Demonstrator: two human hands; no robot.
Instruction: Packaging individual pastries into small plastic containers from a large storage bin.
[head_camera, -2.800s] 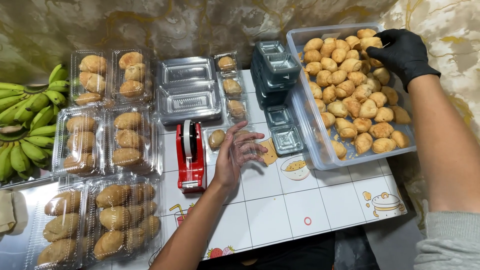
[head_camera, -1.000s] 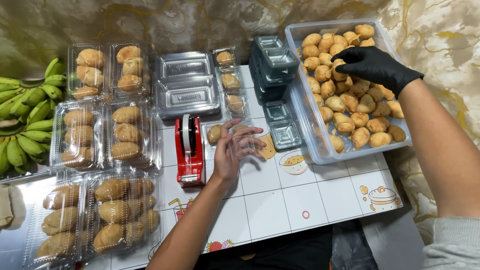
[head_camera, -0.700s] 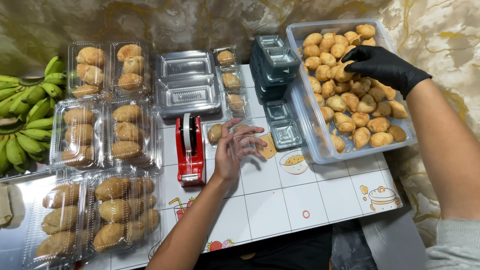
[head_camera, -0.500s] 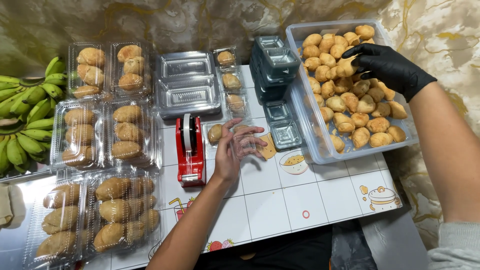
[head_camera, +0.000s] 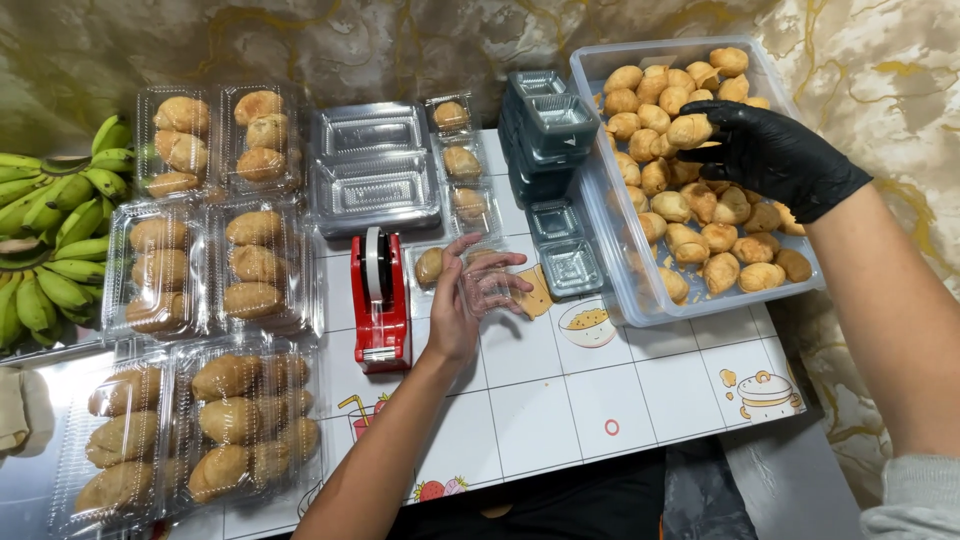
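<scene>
My left hand (head_camera: 468, 298), bare, rests with spread fingers on an open clear clamshell box (head_camera: 478, 268) near the middle of the table; one golden pastry (head_camera: 430, 265) lies in its left end. My right hand (head_camera: 775, 155), in a black glove, is over the large clear tub (head_camera: 640, 285) of pastries at the right and pinches one pastry (head_camera: 690, 130) lifted just above the heap. A red tape dispenser (head_camera: 379, 300) stands just left of my left hand.
Several filled clamshell boxes (head_camera: 205, 270) lie at the left, beside green bananas (head_camera: 50, 235). Empty clear boxes (head_camera: 372, 165) and a stack of small dark trays (head_camera: 545, 130) sit at the back. Two small trays (head_camera: 565, 250) lie beside the tub.
My gloved right hand has drawn back from the tub's far corner to its middle and lifted a pastry clear of the heap. The left hand stays on the open box.
</scene>
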